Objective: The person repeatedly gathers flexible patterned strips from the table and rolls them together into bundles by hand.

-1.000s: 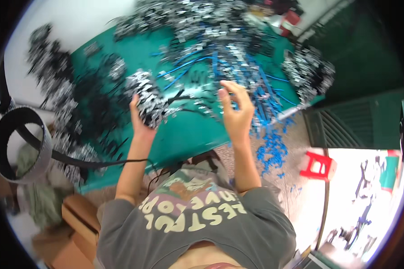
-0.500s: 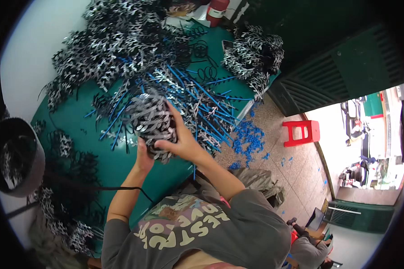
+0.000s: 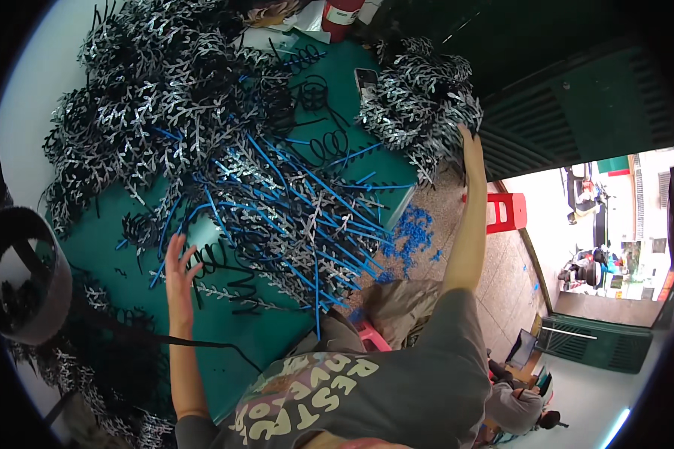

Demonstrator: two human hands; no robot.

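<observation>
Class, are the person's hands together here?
No, the right hand is at the silver-leaved pile, well apart from the left hand.

Left hand (image 3: 180, 275), right hand (image 3: 472, 151): one each. Phone (image 3: 366, 81): one. Red cylinder (image 3: 335, 30): one. Silvery sprigs (image 3: 150, 112): dozens.

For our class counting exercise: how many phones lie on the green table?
1: a phone on the green table, at the left side of the silver-and-black clump by the right hand. Others may be hidden beneath the heaped sprigs.
</observation>
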